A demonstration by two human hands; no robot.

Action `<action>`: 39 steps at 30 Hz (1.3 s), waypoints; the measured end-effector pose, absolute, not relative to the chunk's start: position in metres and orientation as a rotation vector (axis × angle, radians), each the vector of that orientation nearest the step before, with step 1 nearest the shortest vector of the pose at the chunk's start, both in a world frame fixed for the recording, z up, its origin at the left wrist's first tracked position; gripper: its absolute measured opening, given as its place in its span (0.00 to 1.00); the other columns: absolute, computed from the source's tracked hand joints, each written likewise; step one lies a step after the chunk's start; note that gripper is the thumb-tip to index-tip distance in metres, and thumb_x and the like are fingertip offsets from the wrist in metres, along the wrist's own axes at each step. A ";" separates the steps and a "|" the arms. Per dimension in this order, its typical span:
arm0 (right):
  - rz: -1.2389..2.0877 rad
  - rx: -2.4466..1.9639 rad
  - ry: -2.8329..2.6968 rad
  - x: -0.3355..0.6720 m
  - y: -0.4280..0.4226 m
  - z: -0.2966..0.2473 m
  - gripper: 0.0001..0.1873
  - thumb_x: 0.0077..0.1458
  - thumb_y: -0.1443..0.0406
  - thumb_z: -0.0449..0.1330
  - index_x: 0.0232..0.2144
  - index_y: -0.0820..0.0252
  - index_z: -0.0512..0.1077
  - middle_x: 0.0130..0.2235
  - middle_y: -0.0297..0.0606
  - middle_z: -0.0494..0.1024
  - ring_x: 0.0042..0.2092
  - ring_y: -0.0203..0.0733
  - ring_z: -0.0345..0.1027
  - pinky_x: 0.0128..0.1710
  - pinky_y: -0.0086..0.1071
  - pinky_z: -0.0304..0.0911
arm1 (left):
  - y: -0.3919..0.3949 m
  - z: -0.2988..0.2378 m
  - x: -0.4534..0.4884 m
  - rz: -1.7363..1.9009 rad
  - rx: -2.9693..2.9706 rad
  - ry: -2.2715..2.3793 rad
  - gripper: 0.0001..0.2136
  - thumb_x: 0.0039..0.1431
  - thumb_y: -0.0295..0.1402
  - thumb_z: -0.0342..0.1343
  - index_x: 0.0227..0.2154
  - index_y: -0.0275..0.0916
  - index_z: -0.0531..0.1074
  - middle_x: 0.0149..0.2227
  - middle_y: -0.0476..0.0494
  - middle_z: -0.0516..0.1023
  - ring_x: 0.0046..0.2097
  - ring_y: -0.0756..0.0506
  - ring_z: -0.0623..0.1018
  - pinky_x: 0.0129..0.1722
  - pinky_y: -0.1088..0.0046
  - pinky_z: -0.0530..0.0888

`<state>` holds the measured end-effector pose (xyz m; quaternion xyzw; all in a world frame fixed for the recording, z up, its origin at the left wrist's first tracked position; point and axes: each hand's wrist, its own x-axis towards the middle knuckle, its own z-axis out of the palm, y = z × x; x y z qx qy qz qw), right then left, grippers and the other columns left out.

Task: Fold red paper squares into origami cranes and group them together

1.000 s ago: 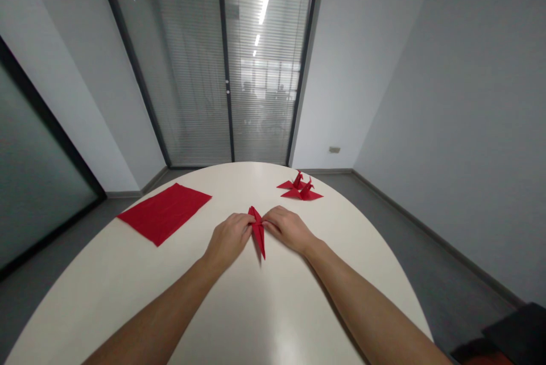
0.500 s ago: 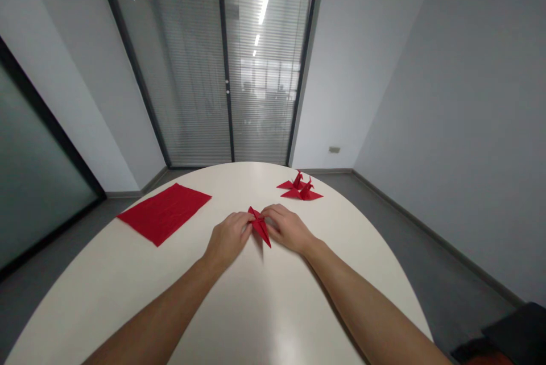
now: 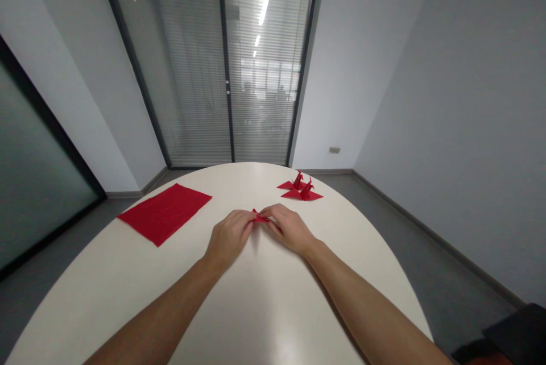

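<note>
One small folded red paper [image 3: 261, 219] sits between the person's left hand [image 3: 230, 237] and right hand [image 3: 289, 229], pinched at the fingertips of both. The fingers cover much of it, so its full shape cannot be told; a point of it shows just beyond the fingertips. Both hands are narrow, thumbs closed towards curled fingers, backs turned upward, the fingertips of the two close together across the paper. The left forearm [image 3: 166, 308] slants in from the near left and the right forearm [image 3: 362, 299] from the near right, so that the pair converge on the paper above the pale round desk [image 3: 264, 314].

Beyond the left hand and to its left, well apart from it, a red sheet [image 3: 164, 214] lies flat with one corner pointing towards the person. Beyond the right hand, slightly to its right, stand two red paper cranes [image 3: 303, 193], one just behind the other, wings spread. Farther past the hands, behind the desk, rises a glass partition [image 3: 191, 69] with blinds.
</note>
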<state>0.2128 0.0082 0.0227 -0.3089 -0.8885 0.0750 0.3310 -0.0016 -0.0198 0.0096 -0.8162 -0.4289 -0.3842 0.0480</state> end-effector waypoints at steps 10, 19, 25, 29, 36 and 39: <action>0.273 -0.840 -2.122 0.201 -0.001 0.026 0.10 0.68 0.63 0.52 0.47 0.58 0.71 0.41 0.42 0.80 0.41 0.44 0.74 0.43 0.37 0.67 | -0.023 0.014 0.000 -1.428 -2.324 -1.179 0.07 0.69 0.30 0.51 0.43 0.38 0.73 0.39 0.43 0.81 0.41 0.44 0.80 0.43 0.68 0.75; 0.681 -0.849 -1.816 0.188 -0.005 0.027 0.10 0.64 0.59 0.57 0.45 0.57 0.71 0.38 0.39 0.80 0.38 0.41 0.74 0.33 0.31 0.65 | -0.026 0.009 0.008 -1.954 -2.331 -1.548 0.11 0.64 0.36 0.55 0.48 0.39 0.71 0.39 0.44 0.82 0.38 0.47 0.81 0.34 0.74 0.77; 1.040 -0.873 -1.737 0.187 0.004 0.020 0.13 0.61 0.56 0.59 0.39 0.60 0.71 0.27 0.31 0.74 0.28 0.36 0.65 0.32 0.31 0.61 | -0.019 0.007 0.007 -1.967 -2.520 -1.807 0.10 0.63 0.38 0.54 0.42 0.38 0.72 0.34 0.46 0.80 0.31 0.48 0.79 0.27 0.76 0.72; 1.107 -0.928 -1.799 0.195 0.011 0.010 0.11 0.60 0.58 0.59 0.37 0.61 0.71 0.28 0.32 0.75 0.29 0.36 0.65 0.34 0.31 0.60 | -0.013 0.001 0.006 -1.786 -2.650 -1.923 0.07 0.62 0.36 0.54 0.38 0.40 0.73 0.32 0.47 0.81 0.30 0.47 0.79 0.30 0.75 0.72; 1.002 -0.915 -1.917 0.202 0.016 0.004 0.08 0.61 0.61 0.59 0.38 0.60 0.73 0.30 0.33 0.75 0.30 0.36 0.64 0.33 0.30 0.58 | -0.011 0.000 0.005 -1.735 -2.742 -1.908 0.08 0.60 0.35 0.54 0.38 0.40 0.75 0.30 0.48 0.80 0.33 0.45 0.80 0.36 0.71 0.73; 1.007 -0.861 -1.905 0.202 0.017 0.004 0.09 0.62 0.60 0.57 0.39 0.60 0.72 0.32 0.34 0.76 0.33 0.37 0.66 0.35 0.31 0.60 | -0.009 0.000 0.004 -1.777 -2.767 -1.872 0.08 0.61 0.34 0.53 0.39 0.40 0.75 0.32 0.47 0.81 0.36 0.45 0.80 0.39 0.71 0.73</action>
